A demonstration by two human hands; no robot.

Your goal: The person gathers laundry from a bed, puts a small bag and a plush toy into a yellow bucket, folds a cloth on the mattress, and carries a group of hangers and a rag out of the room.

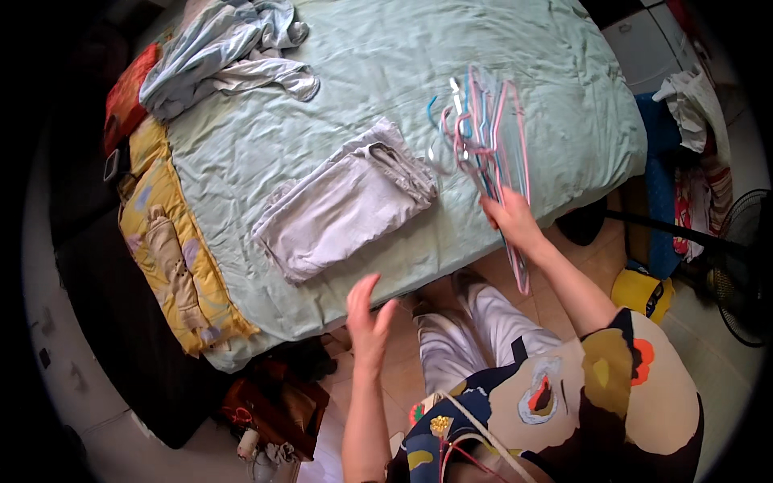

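Observation:
My right hand (513,220) grips a bundle of pink, blue and pale clothes hangers (496,139) over the near right side of the bed. Their hooks point to the left. My left hand (366,320) is raised by the bed's near edge, thumb and fingers apart, holding nothing. Between the hands and a little farther off, a folded pale lilac cloth (347,211) lies on the light green bed sheet (374,78). At the far left of the bed is a crumpled light blue and white garment (226,60).
A yellow patterned cloth (163,241) with a rolled beige item (172,265) and a red cushion (130,96) line the bed's left end. A brown open box (290,410) stands below left. A black fan (746,265) and a yellow bag (640,294) are at the right.

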